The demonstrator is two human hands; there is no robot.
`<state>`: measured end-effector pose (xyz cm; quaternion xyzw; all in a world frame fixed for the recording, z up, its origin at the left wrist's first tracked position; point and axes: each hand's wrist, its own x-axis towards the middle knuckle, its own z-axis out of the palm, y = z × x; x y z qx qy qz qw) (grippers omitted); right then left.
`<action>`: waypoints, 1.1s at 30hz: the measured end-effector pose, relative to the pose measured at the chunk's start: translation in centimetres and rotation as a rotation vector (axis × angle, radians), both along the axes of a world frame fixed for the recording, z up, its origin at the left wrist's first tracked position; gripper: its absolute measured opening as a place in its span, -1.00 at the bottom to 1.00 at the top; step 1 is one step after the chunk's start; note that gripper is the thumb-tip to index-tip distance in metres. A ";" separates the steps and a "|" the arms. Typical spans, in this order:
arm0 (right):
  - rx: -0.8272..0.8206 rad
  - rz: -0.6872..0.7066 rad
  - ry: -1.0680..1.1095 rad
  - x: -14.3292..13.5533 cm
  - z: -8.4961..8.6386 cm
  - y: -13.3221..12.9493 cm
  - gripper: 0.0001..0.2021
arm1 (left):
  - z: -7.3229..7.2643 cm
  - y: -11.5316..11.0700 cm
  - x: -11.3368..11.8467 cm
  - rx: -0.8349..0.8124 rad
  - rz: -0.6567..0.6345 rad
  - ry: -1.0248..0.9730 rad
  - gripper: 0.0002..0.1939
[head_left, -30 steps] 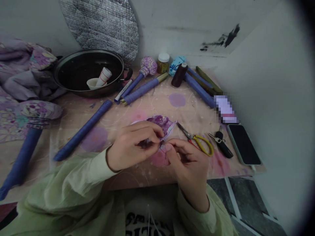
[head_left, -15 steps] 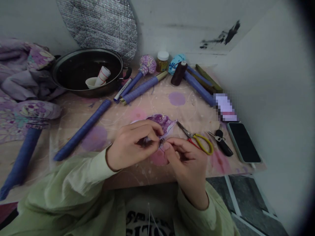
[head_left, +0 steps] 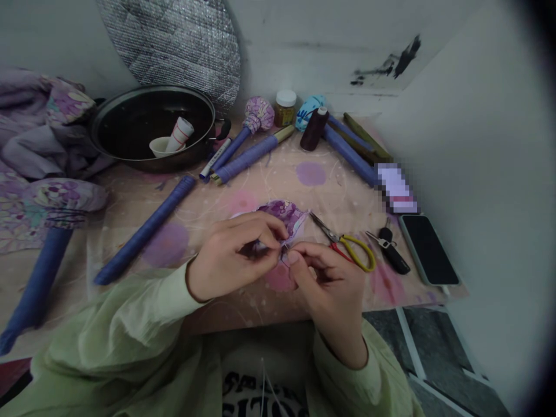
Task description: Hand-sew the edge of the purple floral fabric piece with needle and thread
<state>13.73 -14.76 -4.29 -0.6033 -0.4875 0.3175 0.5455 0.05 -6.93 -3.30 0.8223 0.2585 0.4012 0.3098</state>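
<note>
Between the thumb and fingers of my left hand [head_left: 237,252] is pinched the edge of a purple flowered cloth [head_left: 287,214], which bunches up behind the fingers. My right hand [head_left: 328,284] is closed close beside it, thumb against forefinger, on a thin pale sliver that looks like a needle [head_left: 285,247]. The fingertips of both hands nearly meet, and part of the cloth is hidden by them. Just beyond my right hand lie scissors [head_left: 334,236] with red and yellow handles, blades pointing away to the left.
Blue-wrapped sticks [head_left: 147,229] lie around the table. At the back stand a black pan [head_left: 152,162] with paper cups, a lidded jar [head_left: 285,110] and a dark thread spool [head_left: 314,130]. Keys [head_left: 393,255] and a phone [head_left: 429,250] lie at right. Cloth-headed mallets [head_left: 65,200] are at left.
Both hands keep almost the same pinched pose at the cloth, with only a slight shift at the fingertips. The whole view has moved very slightly.
</note>
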 end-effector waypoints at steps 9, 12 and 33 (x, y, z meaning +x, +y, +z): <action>0.019 0.004 -0.010 0.1 0.0 -0.2 -0.92 | -0.1 0.1 0.0 0.018 -0.014 -0.019 -0.81; 0.007 -0.001 0.005 0.1 0.0 -0.2 -0.92 | -0.2 0.1 0.0 0.030 -0.018 -0.027 -0.81; 0.001 0.093 0.027 0.3 -0.4 -0.2 -0.89 | 0.1 0.1 0.0 0.107 -0.038 0.024 -0.85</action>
